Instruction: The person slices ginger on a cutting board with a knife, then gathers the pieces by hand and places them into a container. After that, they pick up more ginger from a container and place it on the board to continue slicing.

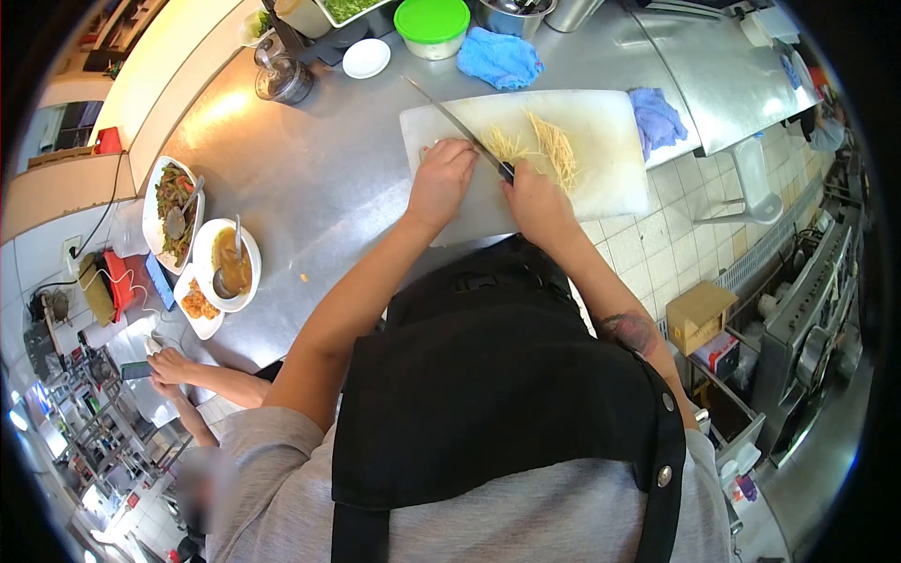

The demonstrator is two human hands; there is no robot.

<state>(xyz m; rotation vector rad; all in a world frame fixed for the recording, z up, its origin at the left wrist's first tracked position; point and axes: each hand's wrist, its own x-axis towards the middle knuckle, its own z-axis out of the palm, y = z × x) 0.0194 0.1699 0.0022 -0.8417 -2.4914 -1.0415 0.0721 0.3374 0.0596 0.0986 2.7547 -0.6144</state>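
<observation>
A long kitchen knife [457, 125] slants over the white cutting board [615, 159], its dark handle in my closed right hand [540, 202]. To the left of the blade, my left hand [443, 180] rests on the board with fingers curled and pressed down. What lies under those fingers is hidden; I cannot tell what it is. Just past the blade, on the right, is a small heap of thin pale-yellow strips [505, 144]. Beside it lies a longer bundle of similar strips [556, 150].
Blue cloths [499, 59] [659, 120] lie behind and right of the board. A green-lidded tub [432, 23], white saucer [366, 59] and glass jar [284, 83] stand at the back. Left are a soup bowl [251, 293] and vegetable dish [153, 220]. Another person's hands hold a phone [136, 371].
</observation>
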